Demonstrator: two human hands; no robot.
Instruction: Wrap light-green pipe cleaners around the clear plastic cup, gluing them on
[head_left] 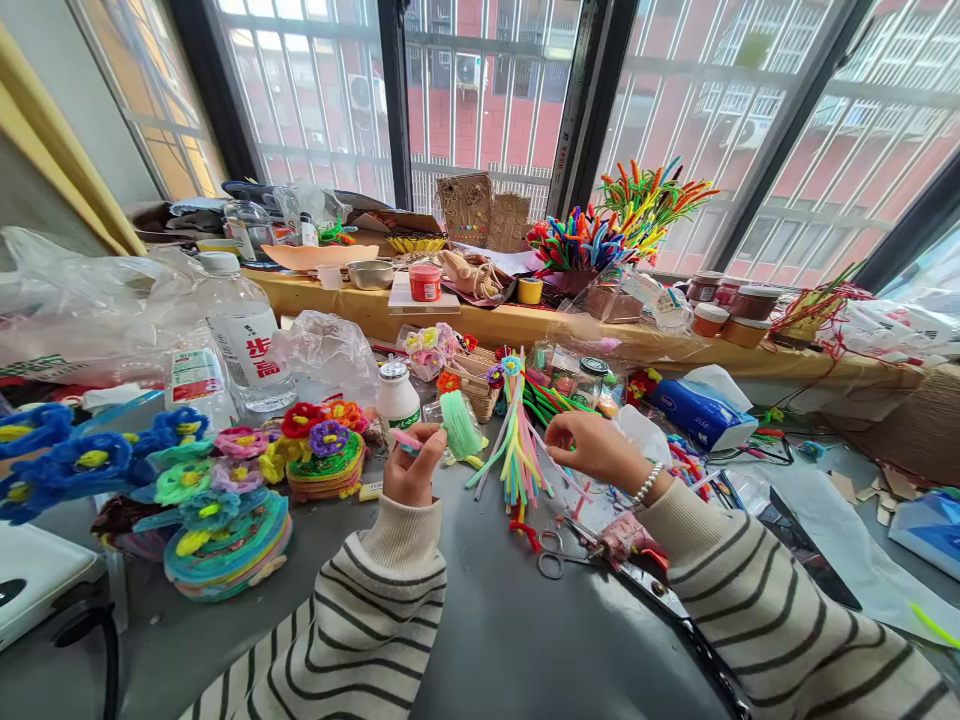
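Observation:
My left hand point(415, 466) is closed in a pinch on a small pink fuzzy piece, which looks like bent pipe cleaner with a bit of blue at its end. Right of it, my right hand point(596, 447) has its fingers curled together beside a bundle of pastel pipe cleaners point(519, 450); whatever it may pinch is too small to make out. A blue flower point(511, 366) tops that bundle. Between the hands and slightly behind lies a pale green fuzzy strip point(460, 428). Small scissors point(555, 556) and larger black-handled scissors point(652, 588) rest below my right hand.
Pipe-cleaner flower cakes point(225, 545) and blue flowers point(90, 458) stand at left, near a large clear bottle point(251, 340) and a white bottle point(397, 400). Behind, a ledge point(345, 308) holds jars and colourful pipe cleaners point(581, 240). A blue tissue pack point(701, 410) lies right.

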